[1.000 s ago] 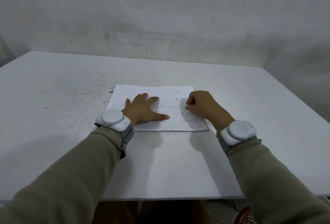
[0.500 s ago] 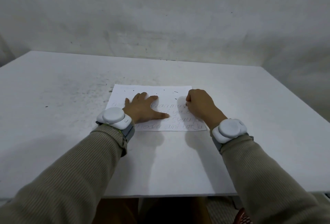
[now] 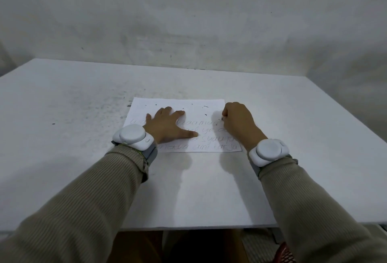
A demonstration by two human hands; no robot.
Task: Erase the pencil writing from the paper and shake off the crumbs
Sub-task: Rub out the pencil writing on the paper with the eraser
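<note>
Paper (image 3: 180, 103) is lying flat on the white table (image 3: 62, 158), about midway between the left and right edges, with its long sides running parallel to the near edge. Pencil writing (image 3: 209, 147) is showing in several lines across the half nearer the person, while the far half is looking blank. Dark crumbs (image 3: 206, 107) are sitting scattered over that far strip.

The left hand (image 3: 167, 124) is pressing down on the left half of the sheet, palm flat and fingers spread, with the thumb stretching out toward the middle. It is grasping nothing. The right hand (image 3: 238, 120) is resting at the right edge of the sheet, clenched into a tight curl. Its fingertips are pinching what seems to be an eraser (image 3: 222, 118). Only a small grey tip of it is showing, touching the paper by the end of the top written line.

A white round band is sitting on the left wrist (image 3: 132, 137) and another on the right wrist (image 3: 268, 151), and ribbed beige sleeves (image 3: 83, 200) are covering both forearms. Fine dark specks (image 3: 100, 107) are dusting the tabletop between the paper and the far left corner. A grey wall (image 3: 188, 21) is rising behind the far edge. Something red (image 3: 287, 254) is peeking out below the near edge by the right corner.
</note>
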